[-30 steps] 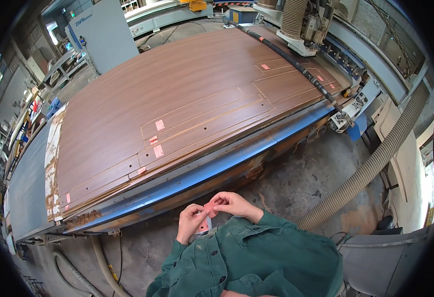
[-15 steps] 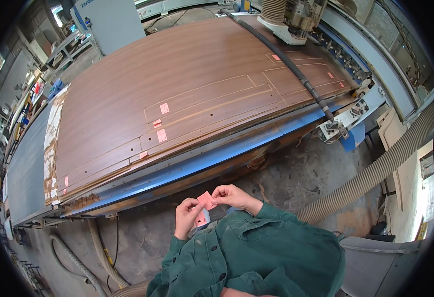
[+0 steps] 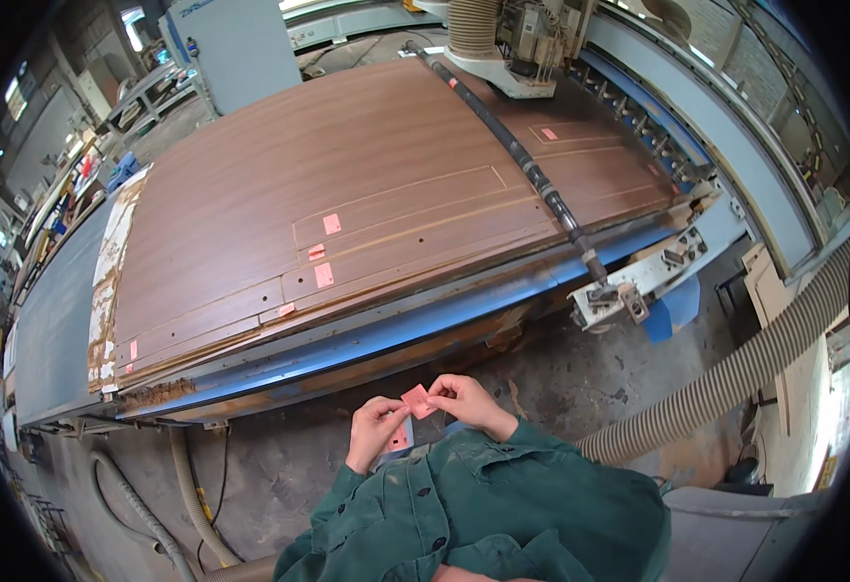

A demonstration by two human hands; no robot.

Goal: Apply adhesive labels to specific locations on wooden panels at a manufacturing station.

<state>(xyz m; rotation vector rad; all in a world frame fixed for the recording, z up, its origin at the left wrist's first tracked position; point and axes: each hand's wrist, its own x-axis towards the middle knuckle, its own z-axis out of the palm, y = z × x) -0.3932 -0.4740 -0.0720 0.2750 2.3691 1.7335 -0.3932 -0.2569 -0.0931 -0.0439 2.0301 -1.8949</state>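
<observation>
A pink label (image 3: 418, 400) is held in front of the green jacket (image 3: 541, 485), short of the machine bed's blue edge (image 3: 376, 344). One corner is pinched between thumb and forefinger of the right hand (image 3: 474, 403), apparently so that most of its face is left uncovered. A second pink label (image 3: 400, 439), with pale backing beside it, is gripped by the left hand (image 3: 375, 432), closed at the fingertips; the hands are brought close together, perhaps so that the small pieces can be steadied (whether the first label is also touched by the left fingertips cannot be told). On the brown wood-grain panel (image 3: 250, 194), more pink labels (image 3: 332, 224) are laid within or beside grooved outlines, seemingly so that separate parts are marked. The panel is dotted with small dark holes and crossed at an angle by a black bar (image 3: 507, 141). Its far right part is overhung by a machine head (image 3: 522, 68) with a ribbed duct. Beyond, a pale grey cabinet (image 3: 231, 53) is seen; at the right, a ribbed hose (image 3: 726, 364) is stretched above the stained concrete floor (image 3: 289, 485).
</observation>
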